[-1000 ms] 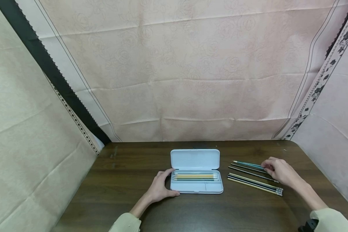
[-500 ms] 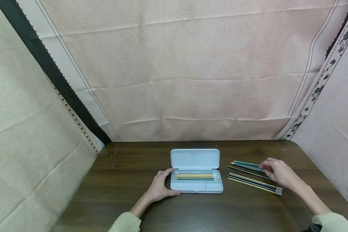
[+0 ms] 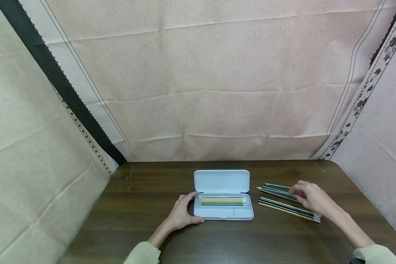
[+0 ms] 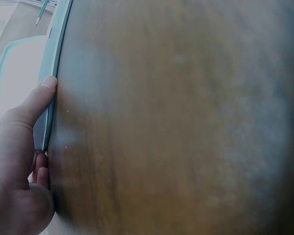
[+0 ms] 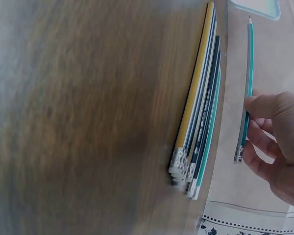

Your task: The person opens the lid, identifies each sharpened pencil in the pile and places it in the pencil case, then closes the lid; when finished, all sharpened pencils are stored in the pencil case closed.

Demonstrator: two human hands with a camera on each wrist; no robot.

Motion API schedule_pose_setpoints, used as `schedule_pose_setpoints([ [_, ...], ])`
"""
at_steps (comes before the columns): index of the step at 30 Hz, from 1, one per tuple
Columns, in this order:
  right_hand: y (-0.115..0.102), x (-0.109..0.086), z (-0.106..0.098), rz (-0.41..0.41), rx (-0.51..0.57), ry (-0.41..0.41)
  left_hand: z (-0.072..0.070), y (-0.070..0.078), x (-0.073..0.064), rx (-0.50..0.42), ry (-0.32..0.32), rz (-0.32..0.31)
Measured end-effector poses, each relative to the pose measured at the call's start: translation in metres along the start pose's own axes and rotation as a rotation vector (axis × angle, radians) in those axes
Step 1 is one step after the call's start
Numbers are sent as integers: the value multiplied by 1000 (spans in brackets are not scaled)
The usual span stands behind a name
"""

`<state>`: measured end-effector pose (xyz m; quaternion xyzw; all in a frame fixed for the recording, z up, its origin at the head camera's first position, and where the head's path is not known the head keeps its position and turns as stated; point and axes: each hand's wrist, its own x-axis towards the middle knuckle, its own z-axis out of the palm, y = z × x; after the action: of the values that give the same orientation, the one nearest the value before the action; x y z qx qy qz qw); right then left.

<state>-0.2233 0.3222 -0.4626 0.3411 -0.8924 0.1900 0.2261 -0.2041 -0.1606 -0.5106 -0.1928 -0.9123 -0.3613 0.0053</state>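
A pale blue pencil case [image 3: 214, 212] lies open on the table with its lid tipped back. Several yellow and green pencils [image 3: 222, 200] fill its rear compartment. My left hand [image 3: 180, 212] grips the case's left end, thumb at the front edge and fingers toward the hinge. To the right, my right hand [image 3: 311, 196] pinches a teal pencil [image 5: 250, 63] near its eraser end, its sharpened tip pointing left toward the case. In the right wrist view the pencil is held apart from the loose row.
Loose striped and black pencils [image 3: 288, 209] lie slanted, side by side, in front of the right hand. Another green pencil [image 3: 277, 186] lies behind the held one. Patterned cloth [image 3: 217, 91] hangs along the far edge of the brown table [image 3: 224, 242].
My right hand has moved a little left, and the teal pencil's tip has shifted left toward the case with it. The left hand and the case have stayed put.
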Motion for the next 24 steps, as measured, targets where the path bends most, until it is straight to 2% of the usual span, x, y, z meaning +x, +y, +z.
schedule_pose_setpoints([
  [24, -34, 18, 24, -24, 119, -62, 0, -1, 1, -12, -13, -37],
])
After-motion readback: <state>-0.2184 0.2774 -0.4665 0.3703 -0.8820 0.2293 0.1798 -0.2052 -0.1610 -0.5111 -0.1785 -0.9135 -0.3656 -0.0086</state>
